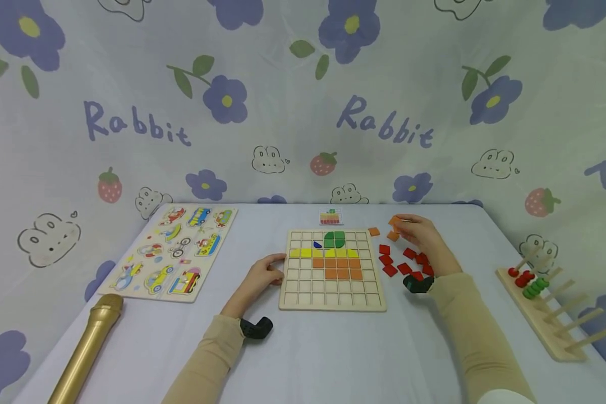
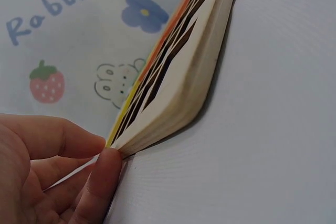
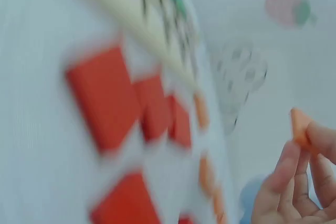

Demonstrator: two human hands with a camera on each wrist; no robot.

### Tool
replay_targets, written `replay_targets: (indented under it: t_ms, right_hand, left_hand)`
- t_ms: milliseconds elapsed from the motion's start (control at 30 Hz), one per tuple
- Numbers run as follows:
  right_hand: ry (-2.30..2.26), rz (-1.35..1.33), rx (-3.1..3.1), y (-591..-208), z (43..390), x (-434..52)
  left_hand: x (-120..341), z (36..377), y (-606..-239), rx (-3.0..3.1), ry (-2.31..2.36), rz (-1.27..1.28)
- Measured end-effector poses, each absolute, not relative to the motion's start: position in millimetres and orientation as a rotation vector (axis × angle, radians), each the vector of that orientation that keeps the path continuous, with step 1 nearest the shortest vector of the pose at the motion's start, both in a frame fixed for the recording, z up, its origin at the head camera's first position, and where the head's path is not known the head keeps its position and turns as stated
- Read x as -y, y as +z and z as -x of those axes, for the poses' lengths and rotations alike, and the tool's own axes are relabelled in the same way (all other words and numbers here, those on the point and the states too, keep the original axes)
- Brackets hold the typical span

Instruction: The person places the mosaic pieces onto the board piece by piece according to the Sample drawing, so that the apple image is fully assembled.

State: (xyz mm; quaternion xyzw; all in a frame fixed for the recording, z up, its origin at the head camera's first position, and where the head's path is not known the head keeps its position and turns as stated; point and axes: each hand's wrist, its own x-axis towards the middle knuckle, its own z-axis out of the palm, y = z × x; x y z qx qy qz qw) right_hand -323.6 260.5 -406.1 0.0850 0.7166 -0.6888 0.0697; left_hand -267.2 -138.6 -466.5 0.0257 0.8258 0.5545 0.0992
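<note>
On the counter [image 1: 323, 359] before you, the board [image 1: 307, 300] lies central, set tiles [image 1: 342, 274] in its cells, the card [image 1: 330, 217] behind it. Your left hand [image 1: 260, 276] touches the board's left edge. Loose tiles [image 1: 404, 269] lie to its right, near your right hand [image 1: 420, 234]. The puzzle [image 1: 151, 297] lies left of the board, the microphone [image 1: 87, 345] in front. Far right stands the rack [image 1: 537, 314].
</note>
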Motion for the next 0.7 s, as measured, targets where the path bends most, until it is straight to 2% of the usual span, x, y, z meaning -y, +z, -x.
replay_targets:
  t_ms: [100, 300, 533, 700]
  right_hand:
    - [-2.182, -0.148, -1.901, -397, 320, -241]
    - [-2.083, -0.082, -1.785, -397, 315, -195]
    - [-1.611, 0.197, -2.153, -417, 305, -139]
    - [-1.336, 0.288, -2.380, -425, 298, -112]
  left_hand:
    - [139, 266, -465, -2.450, 1.632, -0.063]
    - [139, 265, -465, -2.437, 1.631, -0.051]
    - [139, 268, -465, -2.436, 1.635, -0.057]
    - [139, 267, -463, -2.435, 1.625, -0.065]
